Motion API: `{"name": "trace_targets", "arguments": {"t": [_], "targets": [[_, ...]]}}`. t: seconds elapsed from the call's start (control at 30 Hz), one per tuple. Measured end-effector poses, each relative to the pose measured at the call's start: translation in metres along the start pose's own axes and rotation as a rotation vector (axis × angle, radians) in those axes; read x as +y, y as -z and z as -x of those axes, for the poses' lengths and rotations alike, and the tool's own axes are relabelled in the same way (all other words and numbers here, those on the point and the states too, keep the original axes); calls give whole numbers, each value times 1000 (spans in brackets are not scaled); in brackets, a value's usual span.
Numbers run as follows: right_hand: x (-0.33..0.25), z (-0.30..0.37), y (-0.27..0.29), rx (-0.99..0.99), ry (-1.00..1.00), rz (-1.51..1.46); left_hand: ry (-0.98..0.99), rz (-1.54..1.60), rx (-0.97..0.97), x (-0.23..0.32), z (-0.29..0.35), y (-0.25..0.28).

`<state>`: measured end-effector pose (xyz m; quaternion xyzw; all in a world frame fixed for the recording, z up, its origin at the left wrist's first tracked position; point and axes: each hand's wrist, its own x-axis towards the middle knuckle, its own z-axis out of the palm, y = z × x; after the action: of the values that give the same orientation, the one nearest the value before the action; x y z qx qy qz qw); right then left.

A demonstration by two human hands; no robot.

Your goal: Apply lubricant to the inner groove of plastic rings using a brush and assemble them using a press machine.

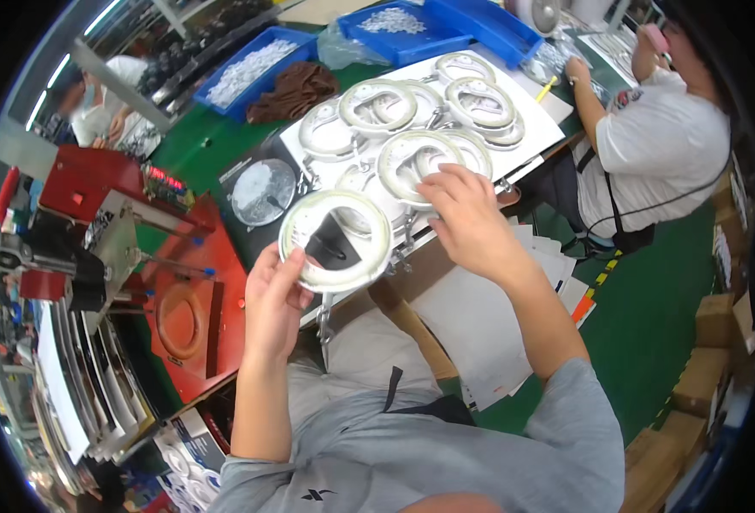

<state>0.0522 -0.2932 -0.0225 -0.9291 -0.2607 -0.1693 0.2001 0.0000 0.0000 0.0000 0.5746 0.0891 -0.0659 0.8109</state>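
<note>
My left hand is closed on the lower left rim of a white ring-shaped part with a pale greenish band. A short metal chain hangs below this ring. Through its opening shows a black shape. My right hand reaches over another white ring in the pile, its fingers apart and touching the lower right rim. Several similar rings with chains lie overlapped on a white sheet. A round, clear-looking disc rests on a dark surface left of the held ring.
A red press machine stands at the left. Blue trays with small white pieces and a brown cloth sit at the back. A seated co-worker is at the right. Cardboard boxes line the right edge; flat sheets lie below the table.
</note>
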Motion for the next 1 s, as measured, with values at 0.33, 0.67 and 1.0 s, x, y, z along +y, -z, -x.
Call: {"name": "trace_targets", "arguments": {"t": [0.33,0.67,1.0], "targets": [[8,-22,22,-81,2,-116,230,253,-75,-3,45,44],[-62,-31,63,-152,65,-497,145,404,-235,-6,40,44],[-112,-41,27,-272,209,-525,102,552,-208,-27,31,42]]}}
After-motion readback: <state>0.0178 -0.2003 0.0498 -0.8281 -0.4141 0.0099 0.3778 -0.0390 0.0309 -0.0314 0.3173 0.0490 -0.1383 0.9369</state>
